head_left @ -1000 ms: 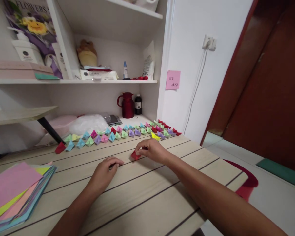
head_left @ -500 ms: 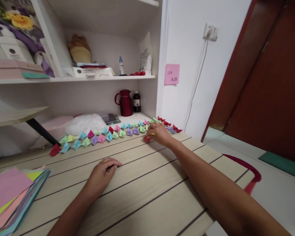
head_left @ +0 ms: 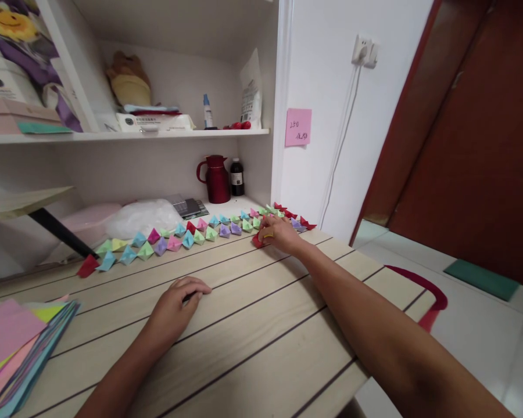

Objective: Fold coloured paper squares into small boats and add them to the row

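Observation:
My right hand, with a yellow ring on one finger, reaches to the row's front edge. Its fingers close on a small red folded paper boat low at the tabletop; the fingers cover part of it. Around and behind that hand stand other paper boats in two rough lines, among them a purple one, a green one and a red one at the left end. My left hand rests on the slatted table, fingers loosely bent, thumb apart, holding nothing that I can see.
Coloured paper sheets lie stacked at the left. Behind the boats are a plastic bag, a red jug and a dark bottle. A black support leg slants down at the left. A red stool stands beyond the right edge.
The view has shifted a little, so everything lies slightly further left. My right hand stays at the red paper boat with little visible movement, and my left hand still rests on the table.

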A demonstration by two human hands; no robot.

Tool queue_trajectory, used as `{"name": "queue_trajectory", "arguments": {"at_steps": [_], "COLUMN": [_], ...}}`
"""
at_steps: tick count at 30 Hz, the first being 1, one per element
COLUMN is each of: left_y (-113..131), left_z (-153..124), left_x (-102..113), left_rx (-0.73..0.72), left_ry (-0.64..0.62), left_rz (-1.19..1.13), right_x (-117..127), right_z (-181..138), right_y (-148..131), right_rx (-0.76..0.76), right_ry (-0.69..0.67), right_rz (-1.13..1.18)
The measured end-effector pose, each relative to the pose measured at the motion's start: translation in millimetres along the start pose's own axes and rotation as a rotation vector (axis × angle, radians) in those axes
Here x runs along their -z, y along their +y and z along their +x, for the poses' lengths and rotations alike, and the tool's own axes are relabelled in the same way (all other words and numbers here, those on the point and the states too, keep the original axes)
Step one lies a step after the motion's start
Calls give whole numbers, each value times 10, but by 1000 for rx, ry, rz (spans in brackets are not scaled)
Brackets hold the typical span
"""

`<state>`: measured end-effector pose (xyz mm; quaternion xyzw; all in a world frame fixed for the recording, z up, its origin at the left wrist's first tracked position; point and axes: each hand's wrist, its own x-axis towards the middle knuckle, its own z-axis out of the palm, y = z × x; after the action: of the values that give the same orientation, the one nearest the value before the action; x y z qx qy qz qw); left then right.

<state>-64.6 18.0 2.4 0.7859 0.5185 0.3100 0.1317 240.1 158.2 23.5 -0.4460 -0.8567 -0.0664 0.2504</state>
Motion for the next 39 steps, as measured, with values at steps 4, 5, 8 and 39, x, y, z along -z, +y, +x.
{"name": "queue_trajectory", "arguments": {"at_steps": [4,5,8,39], "left_y": [-8,-9,-14,25], "left_z": [4,4,3,1], "left_x": [-6,-6,-4,12], "left_rx": [-18,-22,-29,-17], "left_ry": [18,22,33,17], "left_rz": [7,11,14,5], "right_x": [88,123,252,-98], "right_z": [7,4,-24,-69], "right_y": [-60,-79,-149,-350], "right_rx": [19,19,-61,-450], "right_ry": [14,24,100,-137], "right_rz": [-11,-18,-12,-103]}}
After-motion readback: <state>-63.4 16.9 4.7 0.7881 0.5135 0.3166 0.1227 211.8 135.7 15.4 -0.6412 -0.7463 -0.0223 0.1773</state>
